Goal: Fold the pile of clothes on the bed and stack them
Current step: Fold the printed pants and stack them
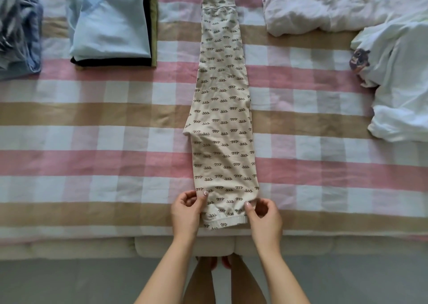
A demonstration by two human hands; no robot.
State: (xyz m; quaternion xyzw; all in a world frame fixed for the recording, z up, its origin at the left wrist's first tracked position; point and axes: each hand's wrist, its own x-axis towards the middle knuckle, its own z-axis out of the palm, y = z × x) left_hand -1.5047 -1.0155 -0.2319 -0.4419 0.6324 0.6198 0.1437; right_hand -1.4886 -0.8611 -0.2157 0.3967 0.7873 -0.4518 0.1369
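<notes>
A pair of cream trousers (222, 109) with a small dark squiggle print lies folded lengthwise down the middle of the checked bedspread (104, 141), waistband far, cuffs near. My left hand (187, 208) pinches the left edge of the near cuff end. My right hand (264, 213) pinches the right edge of the same end. At the far left sits a stack of folded clothes (108, 28), a light blue garment on top, black and olive ones beneath.
Crumpled white clothes (324, 4) lie at the far right, and a white garment with a dark printed patch (398, 83) at the right edge. Blue-grey crumpled fabric (18, 30) sits far left. The bed's near edge (92, 241) runs just below my hands.
</notes>
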